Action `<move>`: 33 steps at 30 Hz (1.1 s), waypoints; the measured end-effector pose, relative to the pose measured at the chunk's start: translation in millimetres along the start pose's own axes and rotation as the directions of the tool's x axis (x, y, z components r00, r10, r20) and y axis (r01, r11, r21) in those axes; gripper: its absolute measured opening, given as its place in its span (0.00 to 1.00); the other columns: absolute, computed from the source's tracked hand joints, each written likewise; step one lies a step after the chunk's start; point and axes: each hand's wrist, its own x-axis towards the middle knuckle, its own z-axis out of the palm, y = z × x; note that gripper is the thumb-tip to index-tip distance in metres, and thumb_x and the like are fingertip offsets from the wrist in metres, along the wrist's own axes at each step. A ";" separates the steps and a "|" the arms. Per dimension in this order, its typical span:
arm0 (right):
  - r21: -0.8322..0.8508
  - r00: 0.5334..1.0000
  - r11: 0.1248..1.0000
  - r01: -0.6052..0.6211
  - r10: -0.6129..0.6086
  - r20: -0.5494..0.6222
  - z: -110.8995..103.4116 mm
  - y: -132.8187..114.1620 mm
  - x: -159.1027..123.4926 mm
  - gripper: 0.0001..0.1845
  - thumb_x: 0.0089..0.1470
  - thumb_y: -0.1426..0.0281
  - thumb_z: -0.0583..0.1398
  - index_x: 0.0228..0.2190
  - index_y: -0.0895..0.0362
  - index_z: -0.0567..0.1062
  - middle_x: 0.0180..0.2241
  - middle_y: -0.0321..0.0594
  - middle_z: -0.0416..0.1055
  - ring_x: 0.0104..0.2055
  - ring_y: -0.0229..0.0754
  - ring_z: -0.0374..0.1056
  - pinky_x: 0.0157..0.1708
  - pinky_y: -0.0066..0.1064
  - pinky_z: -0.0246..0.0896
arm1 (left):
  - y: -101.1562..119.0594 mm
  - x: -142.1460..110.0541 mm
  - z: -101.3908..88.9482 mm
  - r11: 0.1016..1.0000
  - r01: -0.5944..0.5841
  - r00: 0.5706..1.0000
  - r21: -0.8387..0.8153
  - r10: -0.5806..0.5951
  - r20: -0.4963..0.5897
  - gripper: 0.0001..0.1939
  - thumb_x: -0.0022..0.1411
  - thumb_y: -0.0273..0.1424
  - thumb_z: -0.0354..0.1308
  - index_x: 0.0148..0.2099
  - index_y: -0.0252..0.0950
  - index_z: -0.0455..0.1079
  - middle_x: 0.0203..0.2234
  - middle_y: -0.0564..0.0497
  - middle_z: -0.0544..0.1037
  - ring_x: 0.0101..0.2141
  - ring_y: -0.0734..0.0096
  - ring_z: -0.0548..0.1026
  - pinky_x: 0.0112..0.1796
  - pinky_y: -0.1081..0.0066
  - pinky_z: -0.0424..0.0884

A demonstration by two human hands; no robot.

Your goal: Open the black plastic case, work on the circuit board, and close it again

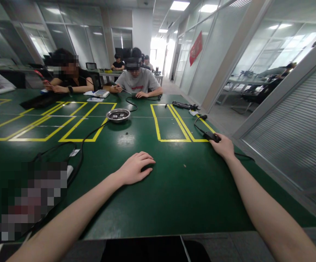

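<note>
My left hand point(135, 168) lies palm down on the green table mat point(174, 189), fingers loosely curled and apart, holding nothing. My right hand point(223, 145) reaches out to the right edge of the table and closes on a small black device point(212, 137) with a black cable point(197, 125) running from it toward the far side. The device sits just at the corner of a yellow taped rectangle point(171, 125).
A metal bowl point(118, 115) with small parts stands mid-table. Black cables point(78, 153) and a power strip lie at left. A black tool point(185, 106) rests at the far right. Two people sit at the far end, working. The table edge drops off on the right.
</note>
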 end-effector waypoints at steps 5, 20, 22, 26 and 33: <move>0.070 0.988 0.986 -0.151 0.150 0.023 -4.6 -4.7 0.6 0.26 0.51 0.62 0.64 0.51 0.58 0.81 0.44 0.50 0.80 0.45 0.55 0.74 0.46 0.42 0.70 | -0.1 0.0 0.6 1.000 -0.004 1.000 -0.001 0.004 -0.001 0.12 0.71 0.30 0.57 0.54 0.39 0.75 0.51 0.46 0.79 0.53 0.58 0.74 0.54 0.57 0.72; 0.111 0.993 0.987 -0.115 0.117 -0.013 -7.2 -7.9 -3.6 0.26 0.52 0.62 0.63 0.52 0.57 0.79 0.45 0.49 0.80 0.47 0.55 0.72 0.45 0.42 0.68 | 1.4 0.0 -1.9 1.000 0.007 1.000 -0.011 -0.007 0.010 0.11 0.70 0.29 0.58 0.53 0.39 0.75 0.50 0.46 0.80 0.53 0.58 0.75 0.54 0.56 0.72; 0.118 0.989 0.982 -0.149 0.151 -0.003 -9.3 -12.1 -4.1 0.24 0.55 0.61 0.62 0.50 0.57 0.80 0.44 0.49 0.80 0.45 0.54 0.73 0.44 0.41 0.68 | 1.4 0.0 -1.9 1.000 0.007 1.000 -0.006 -0.007 0.010 0.11 0.70 0.30 0.58 0.53 0.39 0.75 0.51 0.46 0.80 0.53 0.58 0.75 0.54 0.56 0.72; 0.126 0.977 0.972 -0.200 0.207 -0.046 -11.1 -16.5 -4.1 0.21 0.59 0.61 0.58 0.49 0.57 0.80 0.42 0.49 0.80 0.44 0.53 0.73 0.42 0.39 0.67 | 1.3 0.1 -1.5 1.000 0.008 1.000 0.001 -0.008 0.007 0.11 0.71 0.30 0.57 0.53 0.39 0.75 0.51 0.46 0.80 0.53 0.58 0.75 0.54 0.56 0.72; 0.066 0.935 0.944 -0.323 0.329 -0.130 -7.2 -7.2 -0.1 0.25 0.66 0.56 0.50 0.44 0.61 0.78 0.37 0.56 0.78 0.40 0.58 0.73 0.40 0.43 0.66 | 0.5 0.1 -0.9 1.000 0.011 1.000 0.004 -0.011 0.014 0.11 0.71 0.30 0.57 0.52 0.40 0.75 0.51 0.46 0.80 0.53 0.58 0.76 0.54 0.56 0.72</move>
